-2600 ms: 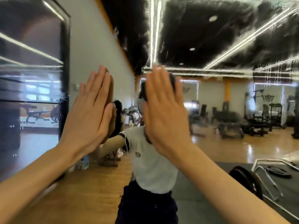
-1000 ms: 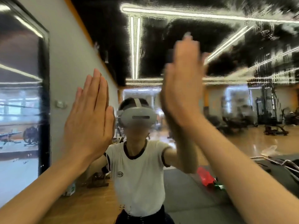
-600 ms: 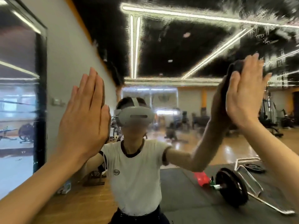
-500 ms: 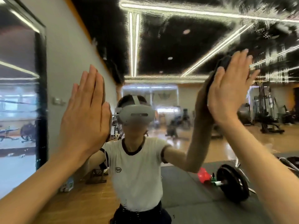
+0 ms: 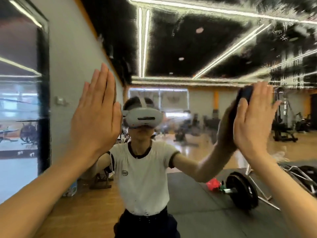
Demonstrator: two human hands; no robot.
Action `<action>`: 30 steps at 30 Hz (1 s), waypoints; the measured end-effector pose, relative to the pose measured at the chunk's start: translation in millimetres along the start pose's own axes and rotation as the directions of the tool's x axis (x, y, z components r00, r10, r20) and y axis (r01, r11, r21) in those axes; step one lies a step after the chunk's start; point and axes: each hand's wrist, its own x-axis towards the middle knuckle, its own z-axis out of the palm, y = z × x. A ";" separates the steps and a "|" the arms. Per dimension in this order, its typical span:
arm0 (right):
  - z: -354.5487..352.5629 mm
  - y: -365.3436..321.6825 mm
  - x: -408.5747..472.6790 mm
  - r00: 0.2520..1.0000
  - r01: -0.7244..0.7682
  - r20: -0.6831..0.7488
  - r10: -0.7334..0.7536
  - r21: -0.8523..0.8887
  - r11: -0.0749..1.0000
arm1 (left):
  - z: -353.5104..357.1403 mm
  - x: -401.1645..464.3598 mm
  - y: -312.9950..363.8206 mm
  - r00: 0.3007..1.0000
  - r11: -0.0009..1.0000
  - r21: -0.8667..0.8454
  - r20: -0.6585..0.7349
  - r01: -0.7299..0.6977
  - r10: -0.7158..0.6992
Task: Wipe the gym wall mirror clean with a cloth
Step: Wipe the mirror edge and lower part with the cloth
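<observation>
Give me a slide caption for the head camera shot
Right hand presses a dark cloth flat against the gym mirror; left hand rests open on the glass.

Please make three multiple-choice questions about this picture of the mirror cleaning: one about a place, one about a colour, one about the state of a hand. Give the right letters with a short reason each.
1. Where is the cloth?
A. under the right hand, against the mirror
B. on the floor
C. under the left hand

2. What colour is the cloth?
A. white
B. dark
C. yellow

3. How are the left hand's fingers?
A. curled into a fist
B. pinching the cloth
C. straight and flat

Answers:
1 A, its edge shows between the right fingers and the glass.
2 B, the visible part looks nearly black.
3 C, the fingers lie straight together, holding nothing.
</observation>
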 end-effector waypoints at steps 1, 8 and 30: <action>3.9 -7.1 -3.9 0.996 -0.079 -0.029 0.079 0.005 0.997 | 0.3 0.1 0.3 1.000 1.000 -0.002 -0.005 -0.002 0.002; 45.0 -159.9 -88.1 0.840 0.536 0.029 -0.541 0.109 0.837 | 0.3 -1.4 -0.8 1.000 1.000 0.002 0.001 -0.007 0.007; 4.4 -9.3 -92.9 0.946 0.295 0.122 -0.300 0.059 0.954 | -30.7 -58.2 -29.2 0.989 1.000 0.021 0.147 -0.004 0.001</action>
